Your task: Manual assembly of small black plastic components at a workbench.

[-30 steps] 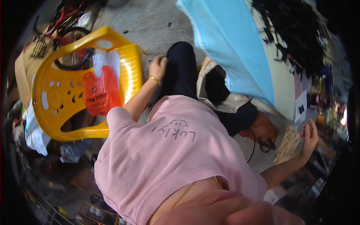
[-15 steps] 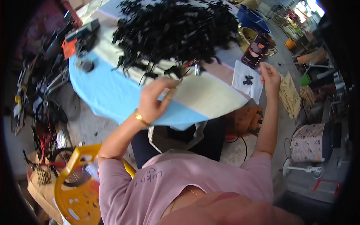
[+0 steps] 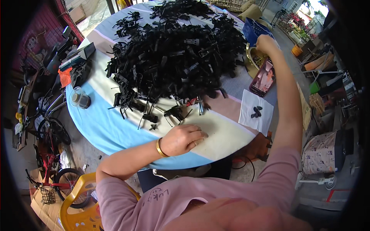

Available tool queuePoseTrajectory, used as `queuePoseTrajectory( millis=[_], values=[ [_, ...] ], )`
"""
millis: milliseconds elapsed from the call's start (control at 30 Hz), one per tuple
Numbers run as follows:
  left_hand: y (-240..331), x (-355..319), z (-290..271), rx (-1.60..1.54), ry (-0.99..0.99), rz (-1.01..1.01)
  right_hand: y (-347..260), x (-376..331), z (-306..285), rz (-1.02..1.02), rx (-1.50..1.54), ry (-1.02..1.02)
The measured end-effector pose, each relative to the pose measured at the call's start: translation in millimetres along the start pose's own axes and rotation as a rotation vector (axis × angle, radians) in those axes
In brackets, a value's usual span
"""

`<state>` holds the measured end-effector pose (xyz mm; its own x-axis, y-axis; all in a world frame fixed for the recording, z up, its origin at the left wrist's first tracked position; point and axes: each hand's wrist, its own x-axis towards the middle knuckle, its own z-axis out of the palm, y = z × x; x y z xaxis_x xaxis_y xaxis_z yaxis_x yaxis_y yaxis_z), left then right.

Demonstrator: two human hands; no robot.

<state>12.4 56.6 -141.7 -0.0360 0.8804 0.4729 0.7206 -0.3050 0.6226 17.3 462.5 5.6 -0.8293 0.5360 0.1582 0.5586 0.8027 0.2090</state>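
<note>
My left hand (image 3: 183,139) rests on the striped tablecloth (image 3: 225,134) near the table's front edge. Its fingers are curled inward, and anything inside them is hidden. Just beyond it lie loose black plastic parts (image 3: 174,112) and a small silver and red piece (image 3: 200,106). A big heap of black plastic parts (image 3: 165,65) covers the table's middle. My right hand (image 3: 266,44) reaches out to the far right, at a blue bag-like thing (image 3: 255,30) and above a gold-coloured bowl (image 3: 252,63). Its fingertips are hidden. Below that wrist a phone (image 3: 263,79) leans, screen lit.
Several dark pieces (image 3: 256,112) lie on a white tissue (image 3: 250,121) at the right. A clear cup with dark liquid (image 3: 81,99) stands at the left edge, with a box (image 3: 79,54) beyond. A yellow chair (image 3: 83,200) and a red bicycle (image 3: 50,165) are at lower left.
My right hand has gone from beside the phone, farther out to the blue thing and gold bowl. My left hand has moved rightward and down onto the cloth, away from the black parts.
</note>
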Motion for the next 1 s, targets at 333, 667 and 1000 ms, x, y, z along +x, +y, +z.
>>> queuePoseTrajectory(
  millis=[333, 667, 1000],
  values=[
    [0.6, 0.5, 0.4, -0.06, -0.04, -0.004, 12.7, 48.6, 67.8, 0.347, 0.029, -0.428],
    [1.3, -0.4, -1.9, -0.038, -0.049, 0.004, 11.7, 50.0, 97.4, 0.523, -0.035, -0.266],
    [2.5, 0.3, -1.9, -0.024, -0.051, 0.005, 5.3, 47.8, 88.9, 0.441, -0.088, -0.39]
  ],
)
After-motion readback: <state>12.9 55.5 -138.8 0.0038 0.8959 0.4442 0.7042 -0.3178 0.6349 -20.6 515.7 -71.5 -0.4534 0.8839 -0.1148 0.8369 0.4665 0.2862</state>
